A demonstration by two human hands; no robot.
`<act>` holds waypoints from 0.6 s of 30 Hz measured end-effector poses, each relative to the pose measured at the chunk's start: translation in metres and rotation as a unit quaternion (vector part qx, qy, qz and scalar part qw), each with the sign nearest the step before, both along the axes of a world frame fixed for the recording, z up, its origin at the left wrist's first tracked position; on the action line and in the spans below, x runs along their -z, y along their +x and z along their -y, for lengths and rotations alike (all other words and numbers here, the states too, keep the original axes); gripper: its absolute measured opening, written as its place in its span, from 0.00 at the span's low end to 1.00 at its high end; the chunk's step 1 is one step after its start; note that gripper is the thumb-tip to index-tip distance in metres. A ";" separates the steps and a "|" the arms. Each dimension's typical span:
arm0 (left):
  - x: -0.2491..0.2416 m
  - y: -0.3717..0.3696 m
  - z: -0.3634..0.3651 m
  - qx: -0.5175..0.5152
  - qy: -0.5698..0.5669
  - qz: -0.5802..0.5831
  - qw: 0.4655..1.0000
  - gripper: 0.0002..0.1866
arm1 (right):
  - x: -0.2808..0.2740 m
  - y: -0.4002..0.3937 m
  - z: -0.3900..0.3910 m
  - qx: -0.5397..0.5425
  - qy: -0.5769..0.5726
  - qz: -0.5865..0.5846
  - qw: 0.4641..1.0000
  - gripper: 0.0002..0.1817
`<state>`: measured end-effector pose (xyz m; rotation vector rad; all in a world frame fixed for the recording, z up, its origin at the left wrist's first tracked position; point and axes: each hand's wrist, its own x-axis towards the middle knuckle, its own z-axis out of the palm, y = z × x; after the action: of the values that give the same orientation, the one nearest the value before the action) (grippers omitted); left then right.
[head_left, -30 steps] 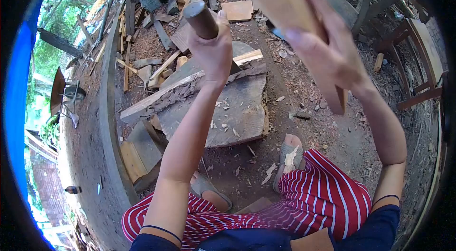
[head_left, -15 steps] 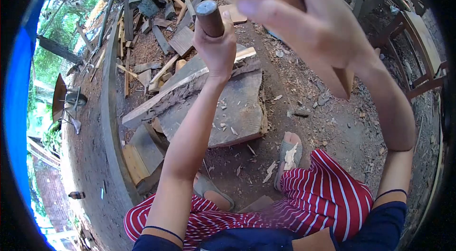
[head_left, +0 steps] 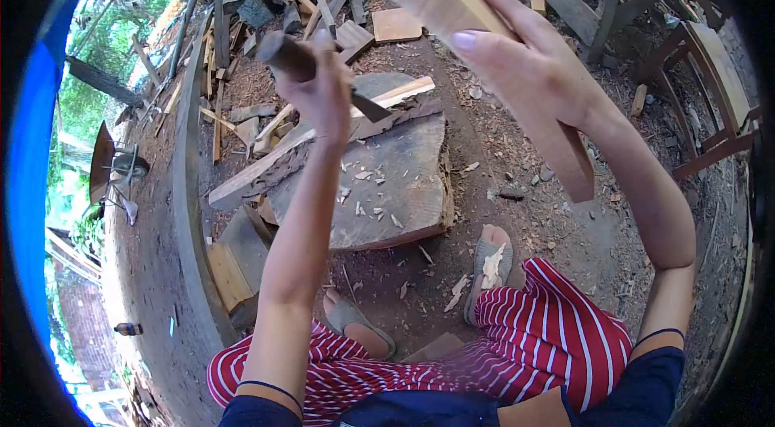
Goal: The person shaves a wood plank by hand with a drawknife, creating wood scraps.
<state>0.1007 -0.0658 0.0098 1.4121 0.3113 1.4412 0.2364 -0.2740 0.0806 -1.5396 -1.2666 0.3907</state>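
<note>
My left hand (head_left: pixel 319 96) is closed around the thick round handle (head_left: pixel 288 56) of a bladed tool. Its flat dark blade (head_left: pixel 371 109) shows beyond my fist, angled down to the right over the chopping block. My right hand (head_left: pixel 549 64) grips a long, curved, pale wooden piece (head_left: pixel 452 3), thumb on the near face and fingers along the far edge. This piece is held raised and slanting, from the top of the view down to its lower end at the right. Below the hands stands a wide wooden chopping block (head_left: pixel 387 177), scattered with shavings.
A rough-edged plank (head_left: pixel 270 173) lies across the block. Offcuts and scraps (head_left: pixel 347 35) pile up behind it. At the left runs a long beam (head_left: pixel 187 185); a wooden frame (head_left: pixel 702 96) stands at the right. My sandalled feet (head_left: pixel 491 261) are close before the block.
My left hand has moved left and the tool has tilted, bringing its blade into view. The curved wooden piece in my right hand has shifted slightly, its lower end now lower.
</note>
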 end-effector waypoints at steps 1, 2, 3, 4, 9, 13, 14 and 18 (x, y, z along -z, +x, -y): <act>-0.003 -0.009 -0.006 -0.004 -0.003 0.015 1.000 0.10 | 0.007 0.003 0.002 -0.002 0.007 -0.026 1.000 0.49; -0.006 -0.018 -0.010 -0.009 -0.005 0.013 1.000 0.10 | 0.017 0.006 0.002 -0.012 0.030 -0.036 0.999 0.48; -0.011 -0.027 -0.012 0.000 -0.036 -0.001 0.999 0.10 | 0.022 0.007 0.004 -0.018 0.030 -0.037 0.999 0.48; -0.014 -0.035 -0.014 0.008 -0.066 -0.013 0.998 0.10 | 0.025 0.005 0.006 -0.012 0.007 -0.056 0.998 0.47; 0.004 -0.046 -0.020 0.017 -0.044 -0.027 0.999 0.10 | 0.043 0.004 0.010 0.000 -0.096 -0.096 0.991 0.47; 0.014 -0.049 -0.018 0.007 -0.027 -0.054 0.998 0.09 | 0.045 -0.003 0.010 0.004 -0.103 -0.061 0.993 0.47; 0.015 -0.051 -0.019 0.008 -0.022 -0.056 0.998 0.09 | 0.044 -0.004 0.009 0.003 -0.105 -0.060 0.993 0.47; 0.008 -0.058 -0.022 0.010 -0.016 -0.046 0.999 0.09 | 0.048 -0.005 0.003 -0.008 -0.116 -0.057 0.992 0.47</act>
<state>0.0430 -0.0433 0.0017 1.4543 0.3764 1.3524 0.2318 -0.2774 0.0325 -1.6766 -1.1754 0.6457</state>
